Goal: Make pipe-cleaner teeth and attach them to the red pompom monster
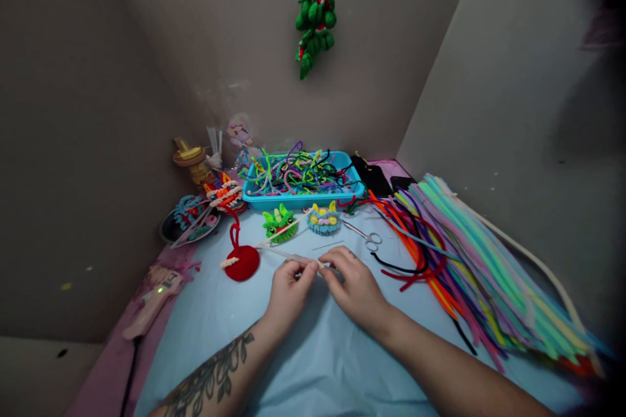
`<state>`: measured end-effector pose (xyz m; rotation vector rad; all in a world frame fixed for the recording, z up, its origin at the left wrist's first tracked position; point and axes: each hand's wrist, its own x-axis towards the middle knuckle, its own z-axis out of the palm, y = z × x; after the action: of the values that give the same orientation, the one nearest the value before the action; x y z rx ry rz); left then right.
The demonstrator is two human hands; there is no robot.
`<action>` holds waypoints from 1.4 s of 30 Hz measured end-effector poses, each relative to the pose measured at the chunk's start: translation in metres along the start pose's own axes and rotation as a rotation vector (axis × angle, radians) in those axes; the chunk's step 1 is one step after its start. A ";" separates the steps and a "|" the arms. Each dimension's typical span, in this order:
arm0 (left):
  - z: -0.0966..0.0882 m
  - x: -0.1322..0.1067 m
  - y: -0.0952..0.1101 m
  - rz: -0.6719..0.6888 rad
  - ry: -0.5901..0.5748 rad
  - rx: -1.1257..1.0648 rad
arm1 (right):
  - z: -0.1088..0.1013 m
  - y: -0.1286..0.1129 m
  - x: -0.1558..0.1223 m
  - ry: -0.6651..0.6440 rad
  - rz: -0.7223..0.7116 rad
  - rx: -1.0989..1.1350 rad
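Observation:
My left hand [293,283] and my right hand [349,283] meet low over the middle of the blue cloth, fingertips pinched close together. Between them they grip a thin white pipe cleaner [278,252], which runs out to the left past my left hand. Its far end lies close to a round red pipe-cleaner piece [243,265] with a red loop on top and a white twisted bit at its side. Just beyond my hands sit a green dragon-like head [280,224] and a blue-and-yellow head [323,219]. My fingers hide the pinched end.
A blue tray [306,201] of pipe-cleaner scraps stands at the back. Scissors [366,235] lie right of the heads. Long coloured pipe cleaners [489,267] spread along the right. A pink glue gun [155,303] and a bowl [169,231] are left. A green ornament [315,19] hangs above.

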<state>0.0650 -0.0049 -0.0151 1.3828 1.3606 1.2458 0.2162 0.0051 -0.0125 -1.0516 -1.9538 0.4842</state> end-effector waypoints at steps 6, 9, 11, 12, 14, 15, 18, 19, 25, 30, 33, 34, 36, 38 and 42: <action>0.001 0.000 0.000 0.057 -0.021 0.018 | 0.001 0.000 0.000 0.004 -0.010 0.038; 0.000 -0.001 0.002 0.074 -0.028 0.027 | 0.002 0.001 0.000 0.015 -0.003 0.052; 0.000 -0.002 0.003 0.077 -0.024 0.033 | 0.002 0.000 0.001 0.025 -0.002 0.050; 0.000 -0.002 0.004 0.076 -0.021 0.036 | 0.001 0.000 0.001 0.031 -0.003 0.045; 0.000 -0.003 0.004 0.066 -0.013 0.040 | 0.001 -0.001 0.001 0.039 -0.014 0.024; 0.000 -0.003 0.004 0.057 -0.007 0.041 | 0.001 -0.001 0.001 0.041 -0.022 0.012; 0.002 -0.002 0.002 0.012 0.003 0.033 | 0.000 -0.001 0.000 0.040 -0.034 -0.009; 0.002 -0.001 0.002 -0.008 0.001 0.025 | 0.000 0.000 0.000 0.040 -0.030 -0.008; 0.001 0.003 0.003 -0.062 -0.003 -0.032 | 0.000 0.003 0.001 0.065 -0.009 -0.005; -0.001 0.003 0.006 -0.064 -0.015 -0.034 | -0.001 0.005 0.003 0.084 0.013 0.006; -0.001 0.002 0.005 -0.074 -0.024 -0.026 | -0.002 0.005 0.004 0.103 0.020 0.002; -0.001 0.002 0.005 -0.077 -0.026 -0.026 | -0.002 0.005 0.005 0.113 0.017 -0.003; -0.002 0.001 0.005 -0.083 -0.027 -0.028 | -0.001 0.005 0.005 0.124 0.010 -0.009; -0.002 0.001 0.007 -0.090 -0.027 -0.036 | 0.000 0.005 0.005 0.122 0.013 -0.006; -0.001 0.001 0.011 -0.113 -0.041 -0.064 | 0.001 0.006 0.004 0.116 0.038 0.005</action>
<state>0.0655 -0.0046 -0.0043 1.2633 1.3405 1.1708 0.2170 0.0112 -0.0150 -1.0917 -1.8324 0.4394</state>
